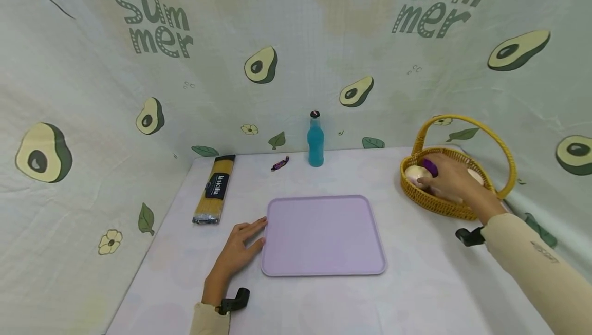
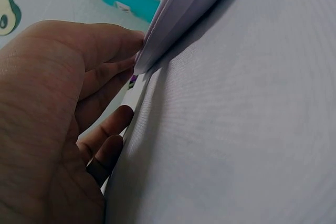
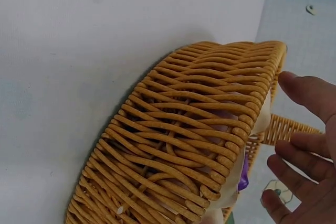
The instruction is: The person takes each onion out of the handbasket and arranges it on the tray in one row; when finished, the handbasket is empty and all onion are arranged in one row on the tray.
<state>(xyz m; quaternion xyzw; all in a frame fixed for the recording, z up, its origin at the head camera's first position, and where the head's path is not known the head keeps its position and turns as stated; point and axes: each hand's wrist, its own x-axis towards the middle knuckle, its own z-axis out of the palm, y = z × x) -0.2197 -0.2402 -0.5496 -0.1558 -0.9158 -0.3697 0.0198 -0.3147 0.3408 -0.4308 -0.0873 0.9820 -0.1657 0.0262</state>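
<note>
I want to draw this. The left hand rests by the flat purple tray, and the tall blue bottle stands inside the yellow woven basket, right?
Not quite. The tall blue bottle stands on the table by the back wall, outside the yellow woven basket; the head view shows it. The left hand does rest by the flat purple tray.

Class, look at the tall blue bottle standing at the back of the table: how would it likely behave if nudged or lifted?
The blue bottle is tall and narrow on a small base, so a nudge near its top would probably tip it. Once down, its round body would likely roll. It looks full, so probably fairly heavy for its size.
</note>
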